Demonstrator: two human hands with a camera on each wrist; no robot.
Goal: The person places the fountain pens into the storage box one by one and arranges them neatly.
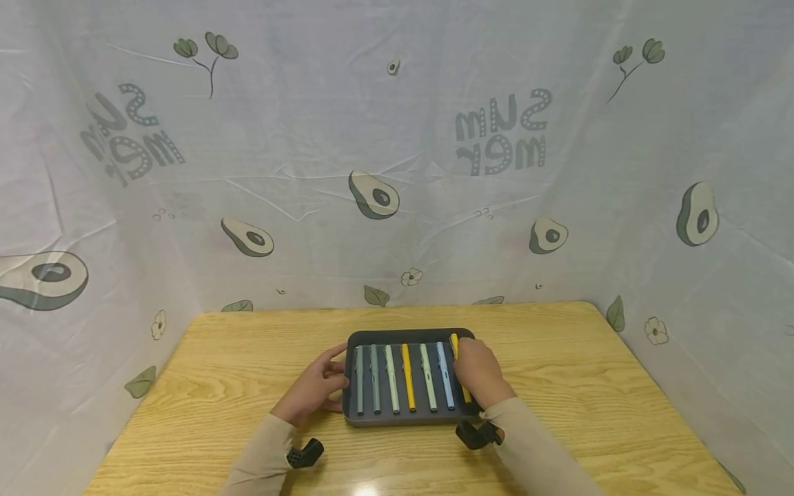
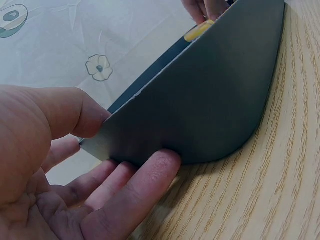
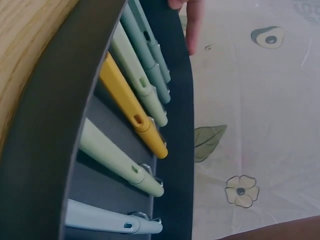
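A dark grey tray (image 1: 397,419) on the wooden table holds several capped pens side by side. My left hand (image 1: 316,387) holds the tray's left side. In the left wrist view its thumb lies at the rim and its fingers (image 2: 150,190) are against the outer wall. My right hand (image 1: 480,370) pinches the yellow pen (image 1: 455,342) at the tray's right end and covers its middle. Left of that pen lie a light blue pen (image 1: 446,379), a pale green pen (image 1: 429,379), another yellow pen (image 1: 407,379), a second pale green pen (image 1: 391,380) and two grey-green pens (image 1: 375,380).
The wooden table (image 1: 558,386) extends around the tray on all sides. White cloth (image 1: 397,138) printed with avocados and flowers hangs behind it and at both sides. A black wrist mount (image 1: 305,453) sticks out at the left sleeve, another mount (image 1: 476,435) at the right.
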